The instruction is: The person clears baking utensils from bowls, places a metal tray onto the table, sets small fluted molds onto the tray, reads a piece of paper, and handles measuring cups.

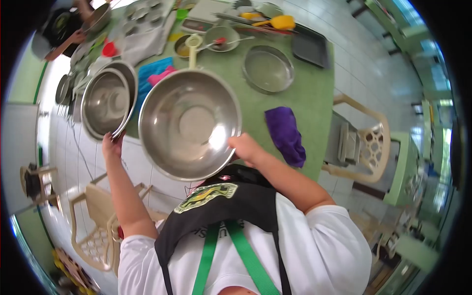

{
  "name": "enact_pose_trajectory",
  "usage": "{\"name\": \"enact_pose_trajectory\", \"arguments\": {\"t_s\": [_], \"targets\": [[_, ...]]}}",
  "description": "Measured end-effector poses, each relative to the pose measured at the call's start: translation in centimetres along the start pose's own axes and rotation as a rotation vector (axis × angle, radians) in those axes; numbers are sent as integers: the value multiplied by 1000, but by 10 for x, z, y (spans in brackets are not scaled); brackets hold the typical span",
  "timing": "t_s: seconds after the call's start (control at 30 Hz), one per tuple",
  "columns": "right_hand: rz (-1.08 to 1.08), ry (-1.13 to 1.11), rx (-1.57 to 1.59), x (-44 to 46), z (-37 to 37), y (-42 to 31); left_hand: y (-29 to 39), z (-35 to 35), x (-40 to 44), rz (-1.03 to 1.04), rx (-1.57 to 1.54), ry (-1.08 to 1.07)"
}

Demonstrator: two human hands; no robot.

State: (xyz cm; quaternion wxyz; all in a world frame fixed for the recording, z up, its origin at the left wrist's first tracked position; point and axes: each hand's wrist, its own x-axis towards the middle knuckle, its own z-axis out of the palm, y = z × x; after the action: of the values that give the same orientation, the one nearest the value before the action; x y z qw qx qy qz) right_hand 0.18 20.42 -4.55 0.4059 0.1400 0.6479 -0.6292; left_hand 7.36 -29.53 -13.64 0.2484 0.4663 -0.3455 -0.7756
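While outstretched left grip (113, 145) clasps nested bowls (104, 102), right grip (244, 147) clasps large bowl (189, 123).

Room between large bowl (191, 124), purple cloth (285, 136); pan (268, 69) beyond.

Smooth, glossy metal is shown by the large bowl (189, 123) and the nested bowls (105, 101). The round pan (268, 71) is made of duller metal. Near the right edge of the table (314, 96), matt cloth is seen in the purple bundle (285, 137); at the far right corner, the tray (309, 49) is finished dark and matt.
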Motion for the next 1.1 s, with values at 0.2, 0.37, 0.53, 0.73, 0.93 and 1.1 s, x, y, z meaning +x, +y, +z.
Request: {"name": "enact_pose_trajectory", "arguments": {"t_s": [0.2,0.37,0.53,0.73,0.93,1.1], "targets": [[13,-78,-3,18,17,37,11,23,-36,46,80,-52],[63,-133,111,25,20,47,4,8,-19,58,57,-130],[91,-192,-22,2,34,16,21,19,-40,56,73,-164],[141,-336,-119,12,67,-4,76,24,-95,186,72,-182],[57,-537,198,101,175,-28,126,19,-147,216,89,-239],[75,-434,384,149,257,-58,89,10,-136,165,98,-162]]}}
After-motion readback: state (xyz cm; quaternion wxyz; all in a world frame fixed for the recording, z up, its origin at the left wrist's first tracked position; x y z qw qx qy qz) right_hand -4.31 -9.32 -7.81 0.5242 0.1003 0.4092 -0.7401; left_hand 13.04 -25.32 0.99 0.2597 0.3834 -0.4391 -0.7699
